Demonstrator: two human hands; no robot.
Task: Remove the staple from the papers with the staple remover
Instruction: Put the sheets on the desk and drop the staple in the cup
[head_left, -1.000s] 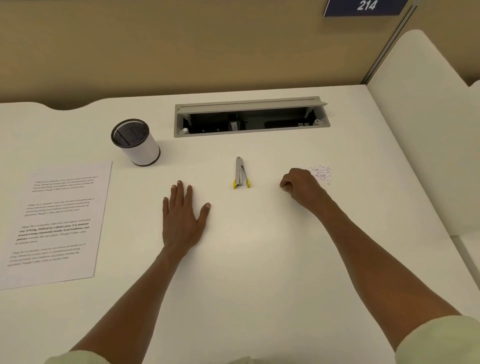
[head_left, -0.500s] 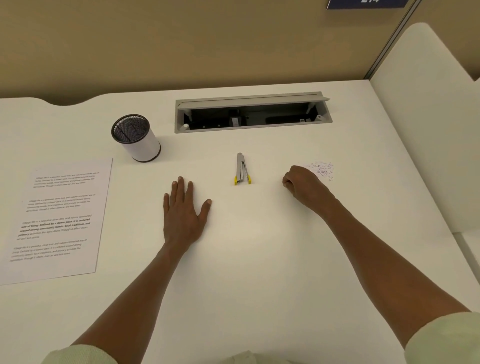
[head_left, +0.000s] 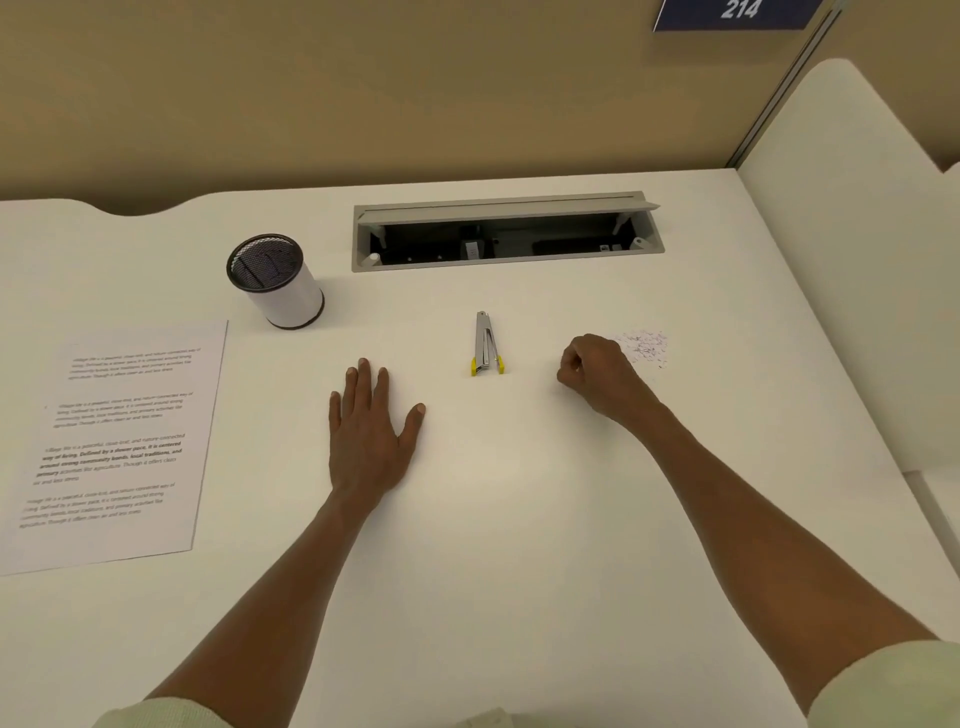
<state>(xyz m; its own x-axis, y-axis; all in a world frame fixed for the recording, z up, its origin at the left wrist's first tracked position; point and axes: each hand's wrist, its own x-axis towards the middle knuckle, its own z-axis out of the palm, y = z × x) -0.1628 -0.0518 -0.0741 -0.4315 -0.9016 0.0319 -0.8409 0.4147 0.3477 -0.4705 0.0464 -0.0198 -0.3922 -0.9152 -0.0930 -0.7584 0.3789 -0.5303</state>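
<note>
A person's two bare hands rest on a white tabletop (head_left: 519, 519), neither one holding anything that can be seen. The left hand (head_left: 369, 436) lies flat, palm down, fingers spread and empty. The right hand (head_left: 597, 376) is curled into a loose fist with its knuckles on the surface; whether anything small sits inside the fist cannot be told. Between the two hands, slightly beyond their fingertips, lies the staple remover (head_left: 485, 345), a slim metal tool with yellow tips pointing back toward the person, touching neither hand. The papers (head_left: 119, 441), printed with paragraphs of text, lie well off to the left of the left hand, near the tabletop's edge. Just beyond the right hand's knuckles is a small scatter of tiny dark bits (head_left: 644, 348). Beyond the left hand stands a white cylindrical cup (head_left: 278, 283) with a black mesh inside, and farther back an open grey cable tray (head_left: 506, 234) is set into the tabletop.
</note>
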